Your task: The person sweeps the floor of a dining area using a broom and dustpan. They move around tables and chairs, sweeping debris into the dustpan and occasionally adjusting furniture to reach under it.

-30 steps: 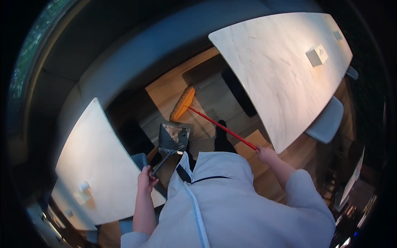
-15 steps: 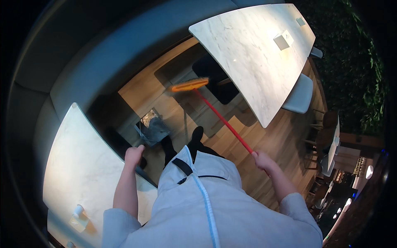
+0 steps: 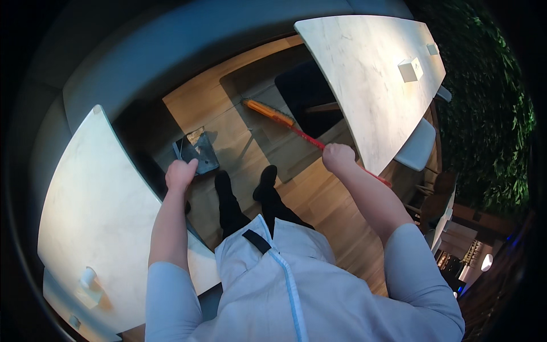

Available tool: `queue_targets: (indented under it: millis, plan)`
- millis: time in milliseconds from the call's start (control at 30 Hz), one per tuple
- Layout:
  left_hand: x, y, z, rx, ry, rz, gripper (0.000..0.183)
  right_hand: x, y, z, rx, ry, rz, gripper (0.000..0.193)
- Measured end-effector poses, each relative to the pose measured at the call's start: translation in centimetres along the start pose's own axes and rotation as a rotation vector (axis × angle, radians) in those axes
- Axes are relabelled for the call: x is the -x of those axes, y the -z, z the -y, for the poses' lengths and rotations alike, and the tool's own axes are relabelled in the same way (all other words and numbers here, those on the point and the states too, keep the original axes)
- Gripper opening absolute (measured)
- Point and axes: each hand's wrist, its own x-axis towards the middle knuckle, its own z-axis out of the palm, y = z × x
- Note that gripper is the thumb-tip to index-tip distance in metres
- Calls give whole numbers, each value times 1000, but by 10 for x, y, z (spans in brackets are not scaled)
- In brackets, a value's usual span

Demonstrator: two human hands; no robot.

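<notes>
Honestly, my right hand [image 3: 338, 158] is clamped midway along the broom [image 3: 270, 113] past my feet [image 3: 266, 178], probably for control; left hand [image 3: 181, 174] seems wrapped round the dustpan [image 3: 206, 155] handle left of them, likely steadying it.

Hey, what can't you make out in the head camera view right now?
All in the head view:
- Left grip: most fingers, hidden by the back of the hand.
- Grey rectangular dustpan: any debris inside, too small and dim to identify.
- Right grip: fingertips, hidden by the hand's back, which also covers part of the long red broom handle.
- Pale grey chair: partly hidden by the white marbled tabletop.
</notes>
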Motion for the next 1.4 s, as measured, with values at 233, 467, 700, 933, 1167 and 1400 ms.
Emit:
queue_targets:
  millis: [233, 467, 700, 933, 1167, 1400]
  plan:
    - [-7, 20, -18, 18, 60, 18, 59, 58, -17, 61, -304, 162, 226, 33]
    - [-7, 29, -13, 26, 73, 87, 62, 137, -15, 68, -532, 118, 246, 39]
    - [17, 36, 18, 55, 40, 70, 58, 141, 80, -7, -256, 4, 11, 33]
    - [1, 23, 42, 105, 44, -12, 59, 48, 41, 41, -89, 12, -111, 25]
    - [-19, 31, 46, 116, 77, -26, 62, 81, 14, 107, -383, 245, 334, 38]
    - [-9, 19, 44, 201, 29, -29, 53, 123, 14, -23, -447, 67, 230, 40]
